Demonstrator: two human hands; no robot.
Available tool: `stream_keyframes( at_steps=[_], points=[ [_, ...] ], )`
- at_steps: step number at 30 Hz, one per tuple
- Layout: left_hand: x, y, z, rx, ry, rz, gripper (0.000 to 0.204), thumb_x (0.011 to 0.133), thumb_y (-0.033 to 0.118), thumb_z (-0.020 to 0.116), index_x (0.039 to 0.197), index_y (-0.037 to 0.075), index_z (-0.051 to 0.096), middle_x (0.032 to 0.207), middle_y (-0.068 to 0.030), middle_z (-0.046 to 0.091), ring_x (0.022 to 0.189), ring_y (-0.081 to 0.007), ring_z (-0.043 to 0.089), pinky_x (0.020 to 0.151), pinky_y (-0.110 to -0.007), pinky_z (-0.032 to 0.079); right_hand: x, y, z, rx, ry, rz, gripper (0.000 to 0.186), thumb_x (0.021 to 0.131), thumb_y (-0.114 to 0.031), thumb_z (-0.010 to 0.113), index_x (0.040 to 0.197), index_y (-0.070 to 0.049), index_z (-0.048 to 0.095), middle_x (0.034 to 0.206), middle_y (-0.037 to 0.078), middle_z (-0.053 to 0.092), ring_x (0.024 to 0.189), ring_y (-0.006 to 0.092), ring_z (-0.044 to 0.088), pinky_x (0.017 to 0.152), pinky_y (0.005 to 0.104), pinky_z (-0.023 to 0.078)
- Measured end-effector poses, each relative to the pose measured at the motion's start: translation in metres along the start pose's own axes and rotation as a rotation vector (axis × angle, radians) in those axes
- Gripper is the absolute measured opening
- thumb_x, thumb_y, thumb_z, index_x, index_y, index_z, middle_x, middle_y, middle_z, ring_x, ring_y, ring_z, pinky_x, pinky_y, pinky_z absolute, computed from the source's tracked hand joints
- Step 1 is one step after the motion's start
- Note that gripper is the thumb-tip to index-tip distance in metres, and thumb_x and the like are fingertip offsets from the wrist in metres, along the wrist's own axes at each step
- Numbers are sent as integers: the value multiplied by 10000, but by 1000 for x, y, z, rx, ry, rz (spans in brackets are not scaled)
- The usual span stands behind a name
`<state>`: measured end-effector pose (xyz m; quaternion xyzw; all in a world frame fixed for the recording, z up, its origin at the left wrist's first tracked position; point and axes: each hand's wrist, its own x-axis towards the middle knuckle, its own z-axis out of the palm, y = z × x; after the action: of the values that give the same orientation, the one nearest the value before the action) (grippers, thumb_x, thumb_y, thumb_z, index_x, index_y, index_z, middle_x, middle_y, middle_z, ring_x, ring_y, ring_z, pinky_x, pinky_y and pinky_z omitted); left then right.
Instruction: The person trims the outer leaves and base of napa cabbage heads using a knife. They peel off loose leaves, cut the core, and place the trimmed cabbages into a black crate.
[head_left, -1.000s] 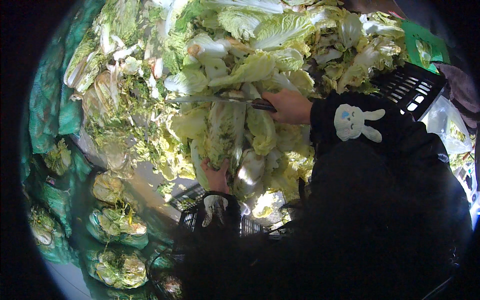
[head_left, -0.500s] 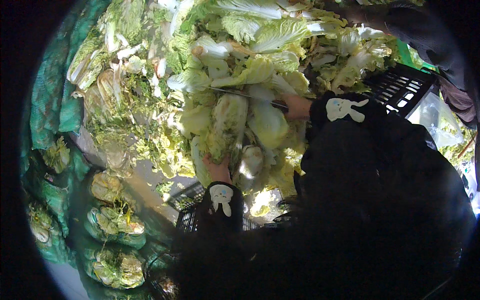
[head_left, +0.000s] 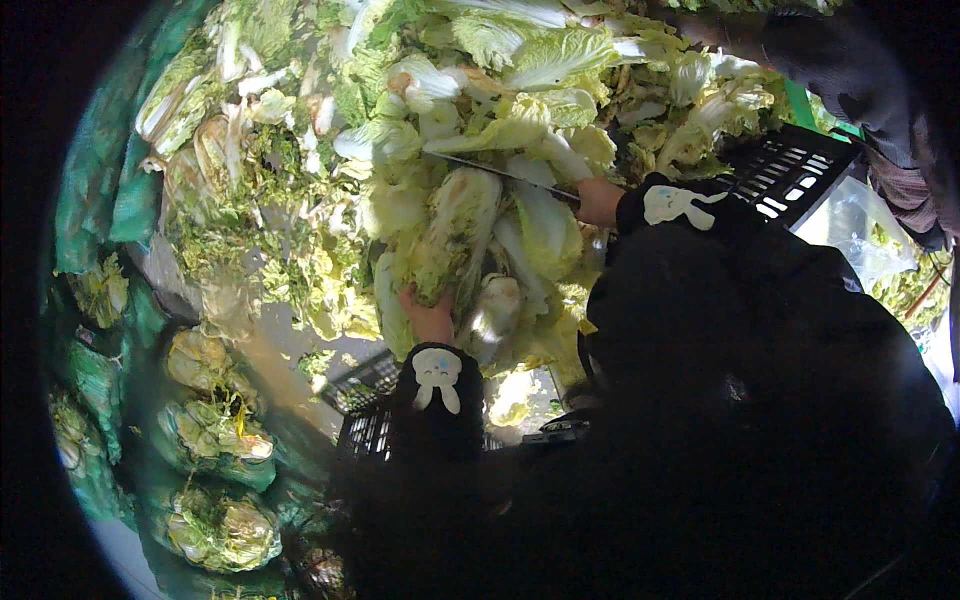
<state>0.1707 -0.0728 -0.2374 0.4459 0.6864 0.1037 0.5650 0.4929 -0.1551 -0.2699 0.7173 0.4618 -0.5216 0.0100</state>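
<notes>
The left hand [head_left: 431,324] grips the near, leafy end of an oblong pale-green cabbage [head_left: 462,222], seemingly still untrimmed, the right hand [head_left: 600,203] clasps a long, thin metal knife [head_left: 503,174] beyond, and farther off lie loose white-ribbed leaves [head_left: 562,58], apparently already detached.

The person wears a black long-sleeved garment [head_left: 720,400], which fills much of the lower right of the frame. Slightly below the centre, the left cuff [head_left: 468,375] bears a white long-eared rabbit patch [head_left: 437,376]; at upper right, the right cuff [head_left: 632,210] has a second rabbit patch [head_left: 672,206]. Left hand [head_left: 430,320] and right hand [head_left: 598,203] are bare.
</notes>
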Motion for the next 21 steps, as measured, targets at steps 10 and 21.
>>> stream_keyframes(
  at_steps=[10,21],
  points=[
    [12,-15,4,-132,65,-75,620,659,119,712,1129,9,322,1086,-180,435,982,-269,444,864,-330,357,46,-45,-25,-240,-31,19,278,630,-203,534,777,18,617,697,226,588,661,346,587,627,418,473],
    [3,-2,5,-6,74,11,631,657,186,721,1120,27,323,1054,-188,466,954,-275,468,865,-341,352,51,-9,-13,-136,-164,23,155,652,-185,530,612,-53,603,540,124,545,454,237,507,434,369,425]
  ],
)
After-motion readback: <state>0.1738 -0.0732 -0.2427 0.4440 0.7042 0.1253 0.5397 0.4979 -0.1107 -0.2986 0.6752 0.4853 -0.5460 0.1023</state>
